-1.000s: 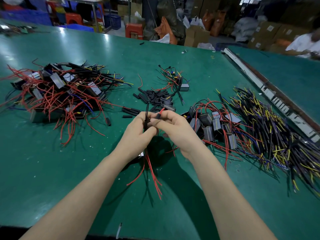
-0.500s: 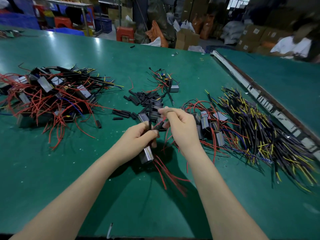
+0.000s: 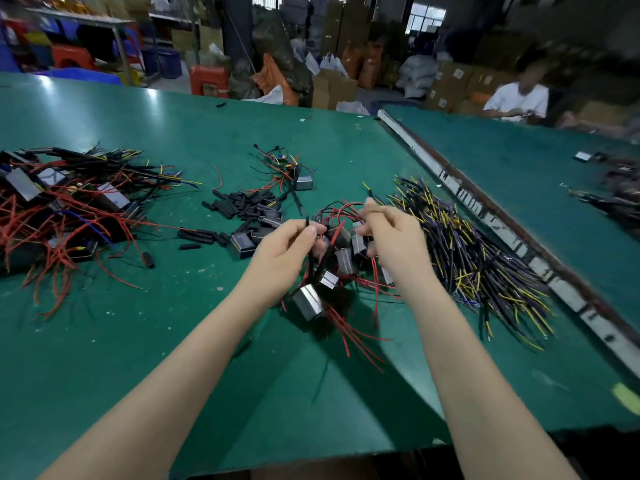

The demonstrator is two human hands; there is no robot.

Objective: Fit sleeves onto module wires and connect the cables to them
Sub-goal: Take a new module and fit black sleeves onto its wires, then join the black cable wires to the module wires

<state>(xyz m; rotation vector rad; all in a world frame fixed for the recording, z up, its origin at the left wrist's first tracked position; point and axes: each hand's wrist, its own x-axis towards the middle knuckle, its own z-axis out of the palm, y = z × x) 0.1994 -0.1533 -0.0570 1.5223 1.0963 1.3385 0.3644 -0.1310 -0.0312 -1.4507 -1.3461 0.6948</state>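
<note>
Both hands raised: left fingers (image 3: 308,233) pinch black wire (image 3: 313,261), module (image 3: 308,301) dangling below; right fingers (image 3: 372,211) curled, hold unclear.

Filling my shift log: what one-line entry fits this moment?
left hand: pinches black wire | module: hangs below | right hand: reaching at cable pile

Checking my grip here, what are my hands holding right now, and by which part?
The left hand pinches a module's black wire near its tip; the module dangles below. The right hand has curled fingers, but what it grips cannot be told.
</note>
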